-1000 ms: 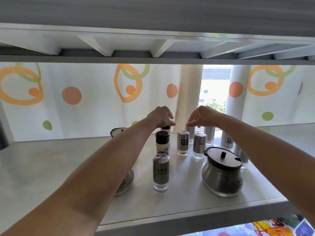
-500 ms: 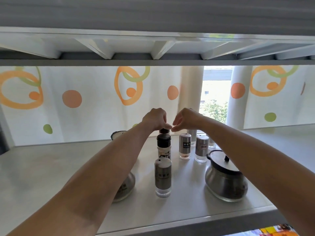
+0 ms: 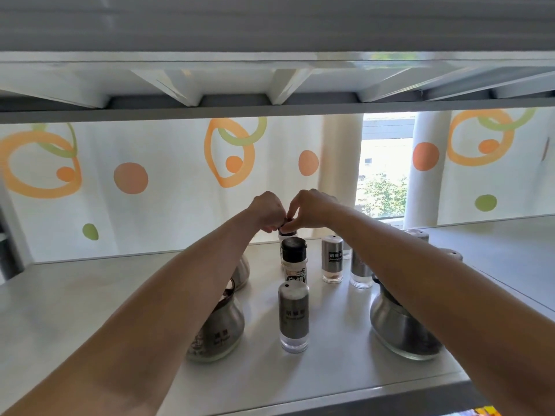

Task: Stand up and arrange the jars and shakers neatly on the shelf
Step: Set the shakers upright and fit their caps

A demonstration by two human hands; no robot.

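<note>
Since the earlier frames the right hand [image 3: 312, 210] has travelled leftward from the steel shakers and now meets the left hand [image 3: 268, 211] at the back of the shelf [image 3: 60, 310]. Both hands have curled fingers, and their tips converge on the dark cap of the rear jar [image 3: 287, 234]. Each pinches that cap, left hand from the 9 o'clock side and right hand from the 3 o'clock side. The jar stands upright on the shelf; its body is mostly hidden.

With the front shaker [image 3: 293, 313] taken as dial centre:
- 12 o'clock — the black-capped bottle [image 3: 294, 261], upright, with the rear jar just behind it.
- 1 o'clock — a labelled steel shaker [image 3: 332, 259], and beside it a second shaker [image 3: 360, 271] partly covered by the right forearm.
- 3 o'clock — a round steel pot [image 3: 399, 334], its lid largely hidden.
- 9 o'clock — a round labelled pot [image 3: 219, 331], half behind the left forearm; another pot [image 3: 241, 271] stands at 11 o'clock.

A curtain [image 3: 150, 181] with orange and green rings hangs behind the shelf.
</note>
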